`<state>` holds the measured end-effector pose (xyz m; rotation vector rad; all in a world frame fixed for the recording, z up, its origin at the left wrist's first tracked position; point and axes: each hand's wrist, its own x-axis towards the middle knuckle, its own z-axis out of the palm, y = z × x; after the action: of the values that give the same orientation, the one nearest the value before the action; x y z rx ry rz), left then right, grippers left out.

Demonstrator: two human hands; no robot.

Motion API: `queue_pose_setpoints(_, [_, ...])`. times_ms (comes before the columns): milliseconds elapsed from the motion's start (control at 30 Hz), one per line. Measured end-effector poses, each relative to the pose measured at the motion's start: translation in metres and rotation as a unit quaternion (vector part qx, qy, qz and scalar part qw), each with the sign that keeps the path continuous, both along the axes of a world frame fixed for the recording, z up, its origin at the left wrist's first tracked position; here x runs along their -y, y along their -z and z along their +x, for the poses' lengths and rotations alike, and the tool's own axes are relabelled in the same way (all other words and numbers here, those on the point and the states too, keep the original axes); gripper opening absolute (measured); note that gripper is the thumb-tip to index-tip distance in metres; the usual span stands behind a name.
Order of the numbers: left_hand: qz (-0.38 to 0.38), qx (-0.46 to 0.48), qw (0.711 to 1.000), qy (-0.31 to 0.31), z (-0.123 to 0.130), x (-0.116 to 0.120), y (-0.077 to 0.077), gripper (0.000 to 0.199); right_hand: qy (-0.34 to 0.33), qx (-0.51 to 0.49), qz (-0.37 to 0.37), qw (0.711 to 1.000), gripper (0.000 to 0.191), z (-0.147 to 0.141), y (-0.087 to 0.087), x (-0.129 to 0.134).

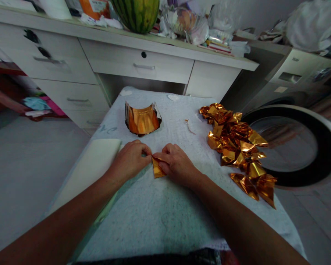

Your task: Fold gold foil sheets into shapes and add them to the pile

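Between my two hands is a small folded piece of gold foil paper (158, 170), over the middle of the cloth-covered table. My left hand (132, 156) pinches at its upper left corner with thumb and forefinger. My right hand (176, 162) is closed on its upper right side, and the fingers cover part of it. Beyond my hands stands a curved stack of gold foil sheets (143, 119), its ends bent upward. To the right lies a heap of folded gold foil pieces (234, 140), several of them overlapping.
A pale pad (92, 165) lies along the table's left side. A thin thread (189, 127) rests on the cloth (165, 209). A white desk (113, 60) with a watermelon (138, 14) stands behind. At right, a washing machine's open door (329, 147) sits beside the foil heap.
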<state>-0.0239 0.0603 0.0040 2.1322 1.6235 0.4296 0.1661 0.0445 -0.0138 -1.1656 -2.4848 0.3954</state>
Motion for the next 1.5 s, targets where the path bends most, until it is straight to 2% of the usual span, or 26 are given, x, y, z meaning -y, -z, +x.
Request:
queue_pose_setpoints(667, [0.024,-0.006,1.0,0.013,0.003,0.003,0.003,0.013,0.009,0.001,-0.012,1.0,0.03,-0.002,-0.003,0.001])
queue_pose_setpoints(1100, [0.073,-0.09,0.993,0.023,0.006,0.009,0.003,0.01,0.013,-0.001,-0.009,1.0,0.031,-0.003,-0.001,0.001])
queue_pose_setpoints(1300, [0.046,-0.049,0.998,0.012,0.004,0.009,0.006,0.011,0.013,0.003,-0.012,1.0,0.032,-0.003,-0.003,0.001])
queue_pose_setpoints(1500, [0.043,-0.046,0.998,-0.004,0.004,0.01,0.005,0.013,0.013,0.003,-0.007,1.0,0.033,-0.003,-0.004,0.002])
